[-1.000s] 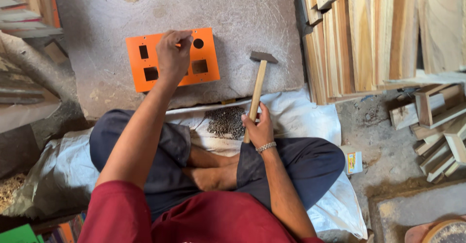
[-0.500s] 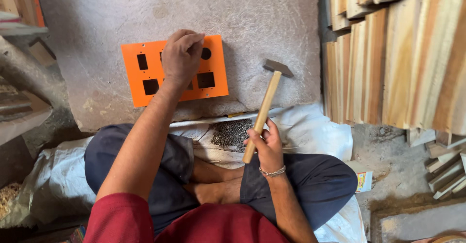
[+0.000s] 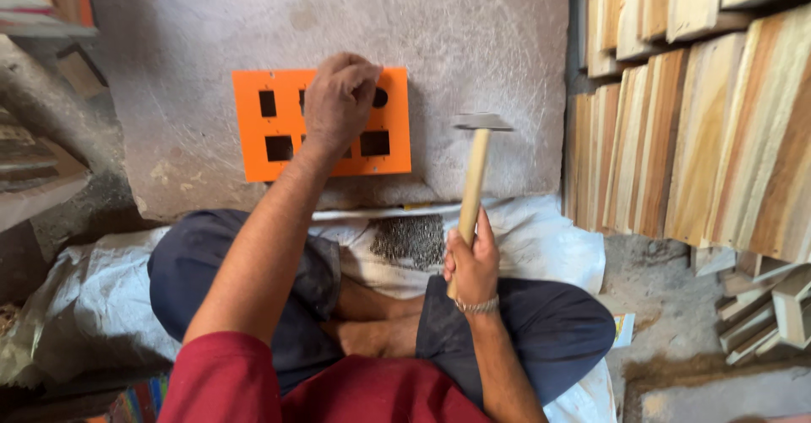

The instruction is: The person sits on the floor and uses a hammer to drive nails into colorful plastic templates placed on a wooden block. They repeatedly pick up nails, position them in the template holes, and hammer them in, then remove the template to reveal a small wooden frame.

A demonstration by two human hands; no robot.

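An orange panel (image 3: 253, 144) with several dark cut-out holes lies flat on a grey stone slab (image 3: 473, 43). My left hand (image 3: 338, 102) rests on the panel's upper right part, fingers pinched together near a round hole; what they pinch is too small to tell. My right hand (image 3: 473, 262) grips the wooden handle of a hammer (image 3: 476, 161), whose metal head is raised over the slab just right of the panel. A pile of small dark nails (image 3: 410, 241) lies on white sacking (image 3: 541, 237) in front of my crossed legs.
Stacks of wooden boards (image 3: 693, 110) stand upright along the right side. Small wooden frames (image 3: 769, 305) lie at the lower right on the concrete floor. More wood pieces and debris (image 3: 38, 68) crowd the left edge.
The view has shifted and closed in on the panel. My right hand has lifted the hammer more upright; my left hand stays on the panel's upper right part.
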